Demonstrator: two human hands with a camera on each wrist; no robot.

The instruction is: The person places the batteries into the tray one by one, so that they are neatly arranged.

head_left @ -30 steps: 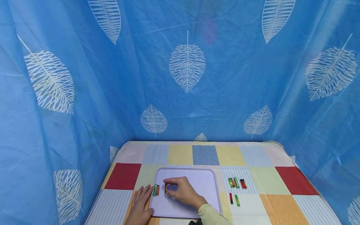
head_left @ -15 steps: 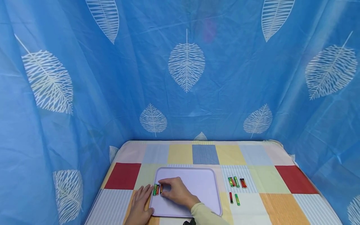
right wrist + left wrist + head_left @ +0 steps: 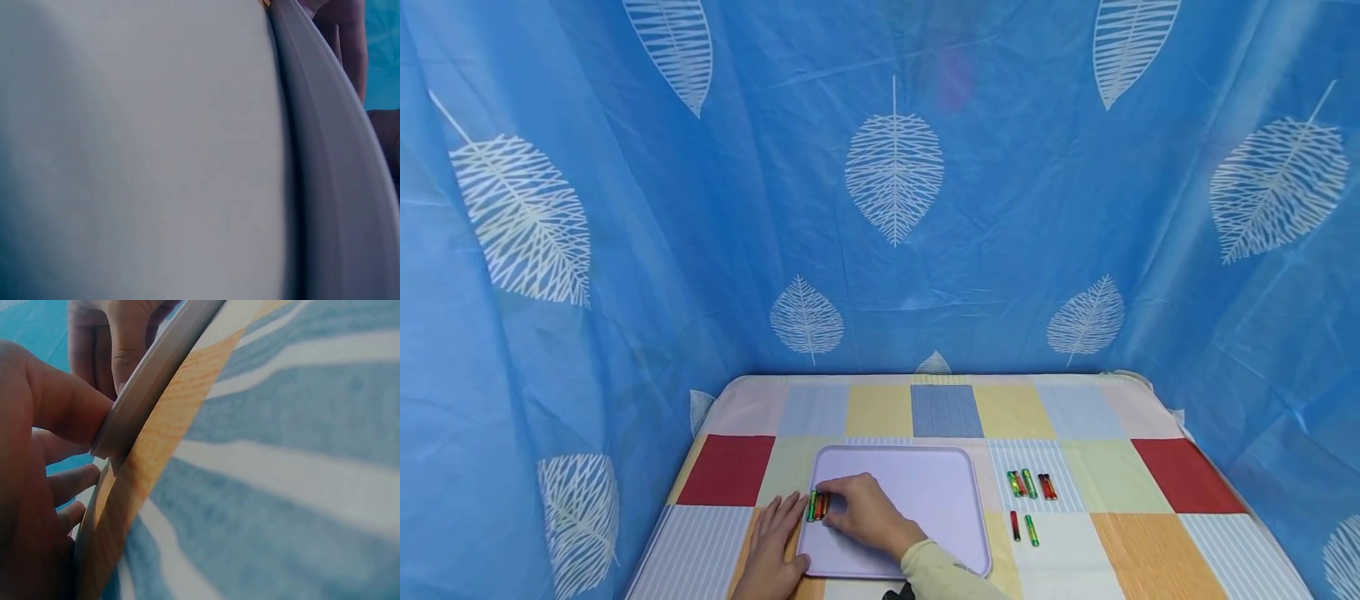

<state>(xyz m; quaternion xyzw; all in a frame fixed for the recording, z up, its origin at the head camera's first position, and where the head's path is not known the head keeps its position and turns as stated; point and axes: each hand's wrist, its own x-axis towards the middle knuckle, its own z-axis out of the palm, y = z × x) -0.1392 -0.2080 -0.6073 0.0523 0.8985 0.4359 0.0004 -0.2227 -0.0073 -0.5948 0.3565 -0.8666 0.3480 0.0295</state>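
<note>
My right hand (image 3: 868,517) reaches over the lavender tray (image 3: 917,508) and pinches a red-and-black battery (image 3: 827,503) between thumb and fingers. That battery stands side by side with another red battery (image 3: 819,506) and a green battery (image 3: 812,505), in a row inside the tray's left edge. My left hand (image 3: 771,546) lies along that edge, fingers fairly straight. In the left wrist view the left thumb (image 3: 75,409) presses on the tray's rim (image 3: 156,387). The right wrist view mostly holds cloth and the tray's outer wall (image 3: 337,156); the pinched battery is hidden there.
Right of the tray, several red and green batteries lie on the patchwork tablecloth (image 3: 1135,550): a back group with a green battery (image 3: 1029,483) and a red pair (image 3: 1047,487), and nearer, a red one (image 3: 1015,526) and a green one (image 3: 1032,531). A blue leaf-print curtain (image 3: 985,292) surrounds the table.
My right hand has moved left with the pinched battery, bringing it up against the two batteries at the tray's left edge. The left hand has stayed in place.
</note>
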